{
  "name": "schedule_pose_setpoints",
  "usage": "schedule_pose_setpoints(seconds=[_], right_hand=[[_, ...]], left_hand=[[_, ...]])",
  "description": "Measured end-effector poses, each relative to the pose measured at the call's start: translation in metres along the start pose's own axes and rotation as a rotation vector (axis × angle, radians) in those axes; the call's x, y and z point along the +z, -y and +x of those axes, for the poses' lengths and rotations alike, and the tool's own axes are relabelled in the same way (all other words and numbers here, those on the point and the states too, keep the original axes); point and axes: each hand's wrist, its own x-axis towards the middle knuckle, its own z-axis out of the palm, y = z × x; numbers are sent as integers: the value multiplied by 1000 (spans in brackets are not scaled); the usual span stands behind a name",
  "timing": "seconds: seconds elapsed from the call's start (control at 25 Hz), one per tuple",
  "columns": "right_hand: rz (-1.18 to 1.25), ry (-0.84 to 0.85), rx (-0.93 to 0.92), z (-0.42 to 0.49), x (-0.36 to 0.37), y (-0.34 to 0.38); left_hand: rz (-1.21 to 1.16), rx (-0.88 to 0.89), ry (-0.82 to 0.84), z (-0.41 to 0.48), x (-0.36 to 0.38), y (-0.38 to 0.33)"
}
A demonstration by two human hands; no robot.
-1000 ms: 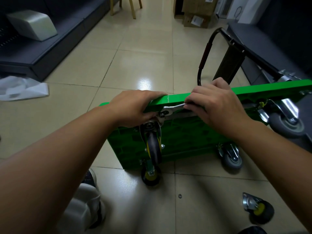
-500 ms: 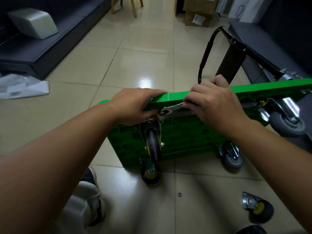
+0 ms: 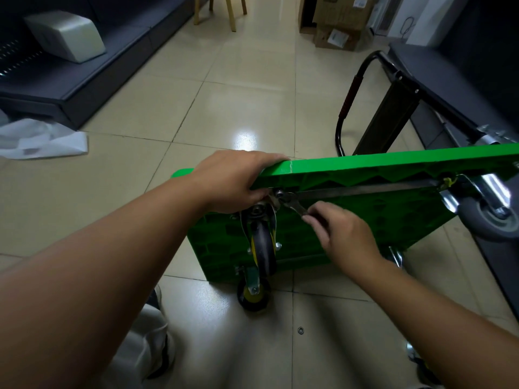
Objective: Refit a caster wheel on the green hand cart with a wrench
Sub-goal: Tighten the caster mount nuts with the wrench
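Pinching the wrench (image 3: 295,206) in my right hand (image 3: 346,237), I'd pull squarely while my left hand (image 3: 236,181) grips the green cart (image 3: 393,164).

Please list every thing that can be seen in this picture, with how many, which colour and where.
green hand cart: one, green, on its side on the floor
black-yellow casters: two, cart's left end
grey caster: one, grey, cart's upper right corner
wrench: one, silver, at the upper black-yellow caster's mount
cart handle: one, black, behind the cart
cardboard boxes: at least two, brown, far floor
white sheet: one, white, floor at left
left hand: one, grips the cart's top edge
right hand: one, holds the wrench
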Motion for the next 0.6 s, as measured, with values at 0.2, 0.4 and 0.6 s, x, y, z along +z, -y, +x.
schedule_pose_setpoints(seconds=[0.2,0.4,0.6], right_hand=[[358,134,172,-29,27,2],[12,72,-57,3,-50,-16],[-384,79,-409,57,-102,9]], left_hand=[[-14,-4,2,0,-2,0],[-13,-6,1,-2,-1,-2],[0,-16,13,-1,-2,-3]])
